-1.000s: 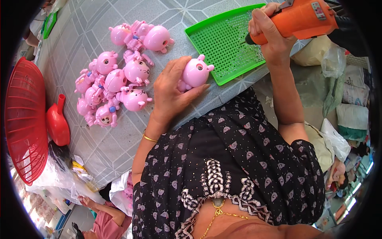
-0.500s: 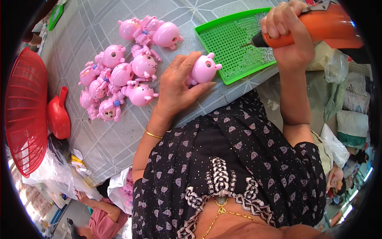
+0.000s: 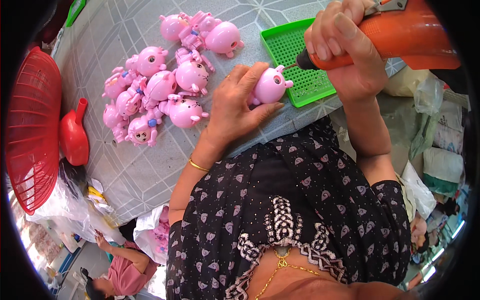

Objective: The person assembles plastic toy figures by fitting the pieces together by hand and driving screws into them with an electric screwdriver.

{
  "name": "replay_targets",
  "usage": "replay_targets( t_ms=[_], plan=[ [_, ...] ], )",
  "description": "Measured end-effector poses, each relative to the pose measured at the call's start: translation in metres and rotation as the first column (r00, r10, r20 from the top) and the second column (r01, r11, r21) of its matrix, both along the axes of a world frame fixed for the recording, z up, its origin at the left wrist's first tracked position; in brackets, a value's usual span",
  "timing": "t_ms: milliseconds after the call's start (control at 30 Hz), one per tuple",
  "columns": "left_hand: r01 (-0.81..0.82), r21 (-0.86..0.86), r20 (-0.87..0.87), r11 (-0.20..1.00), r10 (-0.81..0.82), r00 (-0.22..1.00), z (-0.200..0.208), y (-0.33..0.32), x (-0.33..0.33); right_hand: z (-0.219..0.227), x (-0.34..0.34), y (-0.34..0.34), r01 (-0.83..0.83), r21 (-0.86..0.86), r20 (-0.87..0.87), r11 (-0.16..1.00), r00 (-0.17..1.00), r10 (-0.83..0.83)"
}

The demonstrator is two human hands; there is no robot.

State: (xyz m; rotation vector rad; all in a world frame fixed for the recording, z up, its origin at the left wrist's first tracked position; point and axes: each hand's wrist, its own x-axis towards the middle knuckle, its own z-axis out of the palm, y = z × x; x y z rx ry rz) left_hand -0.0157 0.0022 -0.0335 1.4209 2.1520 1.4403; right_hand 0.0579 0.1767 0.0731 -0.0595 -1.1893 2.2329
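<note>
My left hand [image 3: 239, 100] is closed around a pink animal-shaped toy [image 3: 267, 89] on the table. The toy's round head, with two small ears and a dark round hole, shows past my fingers; its body is hidden by my hand. My right hand [image 3: 350, 52] grips an orange electric screwdriver [image 3: 407, 37] with a black nose. Its thin bit points left, the tip close by the toy's head; I cannot tell whether they touch. Behind the bit lies a green perforated tray [image 3: 300, 101] with small silvery screws in it. Several more pink toys [image 3: 162, 85] lie in a cluster left of my left hand.
The grey patterned table [image 3: 165, 175] carries all of this. At the left are a red slatted basket [image 3: 32, 135] and a red plastic scoop [image 3: 75, 135]. Plastic bags [image 3: 427, 170] are piled at the right. Another person [image 3: 127, 270] sits at the lower left.
My right hand has brought the screwdriver left and slightly down, so its bit moved from over the tray to the toy's head. My left hand keeps its hold. The whole view has shifted slightly.
</note>
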Motion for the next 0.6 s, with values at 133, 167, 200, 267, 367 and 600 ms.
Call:
replay_targets(
  t_ms=[133,167,200,267,367,600],
  plan=[
    [0.019,-0.083,0.045,0.996,-0.015,0.999,0.007,-0.004,-0.001,-0.002,-0.004,-0.003,-0.015,-0.021,0.014,1.0,1.0,0.016],
    [0.02,-0.083,0.046,0.996,-0.016,0.999,0.004,-0.003,-0.001,-0.003,-0.004,-0.003,-0.014,-0.021,0.015,1.0,1.0,0.014],
    [0.012,-0.034,0.026,0.999,-0.011,1.0,0.001,-0.001,-0.001,-0.005,-0.005,-0.003,-0.023,-0.024,0.006,0.999,1.0,0.023],
    [0.002,0.014,0.007,1.0,-0.002,1.0,-0.001,-0.001,-0.001,-0.005,-0.007,-0.003,-0.034,-0.028,-0.003,0.999,0.999,0.034],
    [0.005,0.003,0.002,1.0,-0.005,1.0,0.0,-0.001,-0.001,-0.021,-0.021,0.005,-0.03,-0.018,0.011,0.999,0.999,0.03],
    [0.004,0.007,0.006,1.0,-0.004,1.0,0.001,-0.001,-0.001,-0.009,-0.008,-0.004,-0.041,0.006,0.027,0.999,0.999,0.041]
  ],
)
